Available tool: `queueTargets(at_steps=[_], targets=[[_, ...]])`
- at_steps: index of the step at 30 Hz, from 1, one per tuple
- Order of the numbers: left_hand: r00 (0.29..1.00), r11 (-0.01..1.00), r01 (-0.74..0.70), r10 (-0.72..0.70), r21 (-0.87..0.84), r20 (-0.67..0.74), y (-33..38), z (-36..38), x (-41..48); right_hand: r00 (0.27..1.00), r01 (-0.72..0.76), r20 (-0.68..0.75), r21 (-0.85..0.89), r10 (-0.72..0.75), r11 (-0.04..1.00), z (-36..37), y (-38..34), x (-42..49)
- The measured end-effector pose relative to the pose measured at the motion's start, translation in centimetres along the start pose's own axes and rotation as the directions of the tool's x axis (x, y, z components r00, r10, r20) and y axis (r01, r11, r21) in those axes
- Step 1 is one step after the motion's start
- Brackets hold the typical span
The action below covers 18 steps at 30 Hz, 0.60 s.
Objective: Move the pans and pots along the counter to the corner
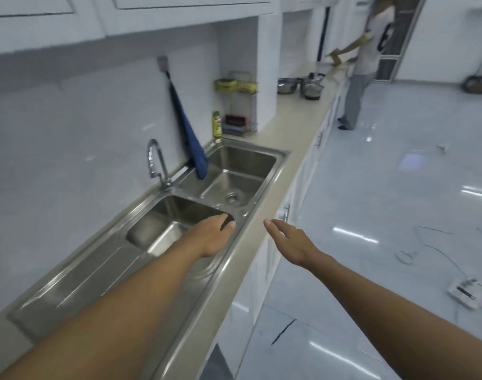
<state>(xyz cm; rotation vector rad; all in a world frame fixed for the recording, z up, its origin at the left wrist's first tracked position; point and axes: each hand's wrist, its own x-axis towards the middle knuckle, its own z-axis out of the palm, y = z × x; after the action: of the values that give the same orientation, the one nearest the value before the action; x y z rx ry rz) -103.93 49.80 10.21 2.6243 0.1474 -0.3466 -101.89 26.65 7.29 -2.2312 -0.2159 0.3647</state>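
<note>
Both hands are empty, so the step in hand is the approach. Your left hand (pixel 212 237) hangs over the sink (pixel 242 174), fingers loosely curled, gripping nothing. Your right hand (pixel 286 239) is flat, fingers straight, just past the counter (pixel 292 124) edge. The pots (pixel 313 90) sit clustered far down the counter, well apart from you. Close that gap first and don't reach early. Take each pot by the rim or a side handle, and steady the lid on the lidded one (it looks likeliest to rattle). Sliding probably beats lifting on that bare stretch. Watch the other person (pixel 368 50) standing just beyond the pots, arms out over the counter. Which corner is meant, I cannot tell from here.
</note>
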Motion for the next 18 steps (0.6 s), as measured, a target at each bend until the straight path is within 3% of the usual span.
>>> queueTargets(at_steps=[10,18], targets=[[0.979,0.981,-0.190,0.187,0.038,0.086,8.8,-0.3,13.6,0.984,-0.124,-0.126,0.001,0.123,0.992,-8.2,4.3,8.1],[0.964,0.968,-0.246,0.240,0.039,0.117,14.4,0.4,23.1,0.977,-0.143,-0.152,0.044,0.148,0.989,-14.9,8.4,15.1]])
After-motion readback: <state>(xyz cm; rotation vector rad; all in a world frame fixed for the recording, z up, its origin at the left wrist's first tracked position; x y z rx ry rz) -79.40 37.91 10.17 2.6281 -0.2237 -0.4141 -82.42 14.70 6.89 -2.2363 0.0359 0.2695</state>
